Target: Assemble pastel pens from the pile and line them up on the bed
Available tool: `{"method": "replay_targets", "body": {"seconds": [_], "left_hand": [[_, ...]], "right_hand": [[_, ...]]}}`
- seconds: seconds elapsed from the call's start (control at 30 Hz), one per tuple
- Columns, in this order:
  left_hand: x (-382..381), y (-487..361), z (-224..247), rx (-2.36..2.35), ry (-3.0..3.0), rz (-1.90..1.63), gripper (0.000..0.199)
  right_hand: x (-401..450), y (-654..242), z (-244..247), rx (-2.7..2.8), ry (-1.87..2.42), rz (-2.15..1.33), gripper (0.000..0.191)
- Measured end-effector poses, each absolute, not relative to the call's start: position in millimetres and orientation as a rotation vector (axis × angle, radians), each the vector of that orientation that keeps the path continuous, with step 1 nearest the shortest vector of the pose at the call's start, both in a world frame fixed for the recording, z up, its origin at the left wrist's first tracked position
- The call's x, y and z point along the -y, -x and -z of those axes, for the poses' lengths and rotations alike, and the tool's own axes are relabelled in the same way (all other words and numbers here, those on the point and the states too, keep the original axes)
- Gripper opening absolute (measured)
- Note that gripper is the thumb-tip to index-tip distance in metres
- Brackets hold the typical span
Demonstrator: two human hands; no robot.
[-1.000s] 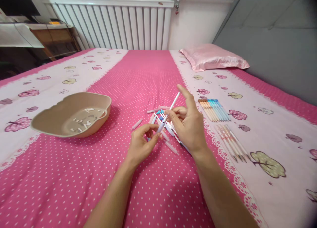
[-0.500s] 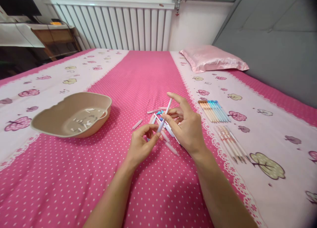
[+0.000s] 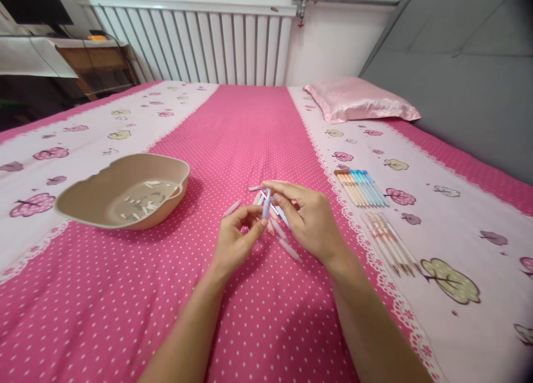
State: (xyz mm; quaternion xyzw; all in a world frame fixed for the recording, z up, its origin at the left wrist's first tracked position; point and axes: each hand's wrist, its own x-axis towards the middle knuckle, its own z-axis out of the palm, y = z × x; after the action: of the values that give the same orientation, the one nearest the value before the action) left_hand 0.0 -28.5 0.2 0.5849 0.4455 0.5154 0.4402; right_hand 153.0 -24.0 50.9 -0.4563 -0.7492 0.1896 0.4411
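Between thumb and fingers, my left hand [image 3: 238,238] holds a pale lavender pen barrel [image 3: 266,207], tilted nearly upright. My right hand [image 3: 310,219] is curled at its upper end, with the index fingertip on top and the thumb close beside it; a small blue piece shows near that thumb. Under and around both hands lies a loose pile of pen parts, among them a pink translucent barrel [image 3: 289,250] and another pink one [image 3: 232,208] to the left. Parts of the pile are hidden by my fingers.
At the left stands a beige basin [image 3: 95,201] with small white pieces inside. On the right lie a row of orange and blue pens [image 3: 361,189] and a row of clear-and-white pens [image 3: 391,243]. A pink pillow [image 3: 360,99] is at the back right.
The thin white stick that stood up out of the lavender barrel no longer shows above it. My right index finger has come down to the barrel's top; my left hand has hardly moved.
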Motion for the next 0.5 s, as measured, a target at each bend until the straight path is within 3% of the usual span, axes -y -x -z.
{"method": "replay_targets", "body": {"seconds": [0.27,0.5], "left_hand": [[29,1,-4,-1.044,-1.256,-1.315,0.021],[24,4,-4,-1.176,-1.062,-1.531,0.017]], "right_hand": [[24,-154,-51,1.754,1.085,-0.538,0.049],[15,-168,-43,1.58,1.433,-0.39,0.038]]}}
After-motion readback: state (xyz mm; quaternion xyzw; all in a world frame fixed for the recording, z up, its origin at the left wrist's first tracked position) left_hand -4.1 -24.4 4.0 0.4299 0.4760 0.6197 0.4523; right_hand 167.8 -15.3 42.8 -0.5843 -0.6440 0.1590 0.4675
